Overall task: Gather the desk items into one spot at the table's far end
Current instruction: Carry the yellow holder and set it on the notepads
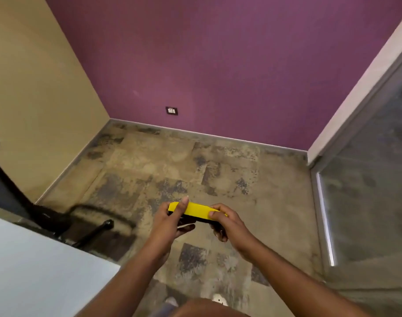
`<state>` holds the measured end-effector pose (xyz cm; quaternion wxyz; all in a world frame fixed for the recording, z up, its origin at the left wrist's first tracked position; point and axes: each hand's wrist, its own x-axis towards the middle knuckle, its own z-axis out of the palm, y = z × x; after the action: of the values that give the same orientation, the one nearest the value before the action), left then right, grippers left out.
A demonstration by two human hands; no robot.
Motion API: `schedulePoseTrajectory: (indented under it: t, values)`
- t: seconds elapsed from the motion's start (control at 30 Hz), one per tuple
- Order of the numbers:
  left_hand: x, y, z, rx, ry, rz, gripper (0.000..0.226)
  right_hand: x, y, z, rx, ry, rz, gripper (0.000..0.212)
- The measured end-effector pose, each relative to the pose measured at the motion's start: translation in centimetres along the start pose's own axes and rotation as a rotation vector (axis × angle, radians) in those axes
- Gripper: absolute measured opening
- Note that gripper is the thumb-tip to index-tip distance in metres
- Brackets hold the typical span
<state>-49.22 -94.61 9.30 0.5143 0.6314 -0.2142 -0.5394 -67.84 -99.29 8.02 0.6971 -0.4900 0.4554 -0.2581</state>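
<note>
A flat yellow box with a black underside hangs in the air over the floor, held level between both hands. My left hand grips its left end, thumb on top and fingers curled underneath. My right hand grips its right end the same way. The white table fills the lower left corner; only its bare corner shows and no other desk items are in view.
A black office chair stands at the left beside the table, its wheeled base reaching toward the middle. Mottled carpet floor spreads ahead to a purple wall. A glass partition runs along the right.
</note>
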Motion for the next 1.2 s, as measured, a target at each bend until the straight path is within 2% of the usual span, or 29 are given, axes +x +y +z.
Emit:
schedulePoseTrajectory:
  t: [0.17, 0.4, 0.63, 0.87, 1.07, 1.2]
  values:
    - [5.4, 1.3, 1.5, 0.002, 0.021, 0.005, 0.078, 4.4, -1.0, -1.7, 0.003, 0.019, 0.002, 0.010]
    - [15.7, 3.9, 1.1, -0.110, 0.038, -0.013, 0.078, 15.3, -4.3, -1.9, -0.058, 0.009, 0.040, 0.022]
    - [27.1, 9.9, -1.8, -0.225, 0.075, -0.022, 0.065, 29.4, -10.7, 0.2, -0.184, -0.051, 0.074, 0.022]
    - [35.4, 17.0, -8.8, -0.279, 0.168, -0.007, 0.060, 42.5, -16.2, 6.3, -0.260, -0.228, 0.073, 0.027]
    - [41.2, 20.4, -15.2, -0.347, 0.308, -0.010, 0.063, 52.8, -18.3, 12.0, -0.281, -0.432, 0.120, 0.039]
    - [46.7, 22.5, -19.1, -0.386, 0.405, -0.019, 0.060, 60.9, -19.4, 16.0, -0.294, -0.517, 0.151, 0.039]
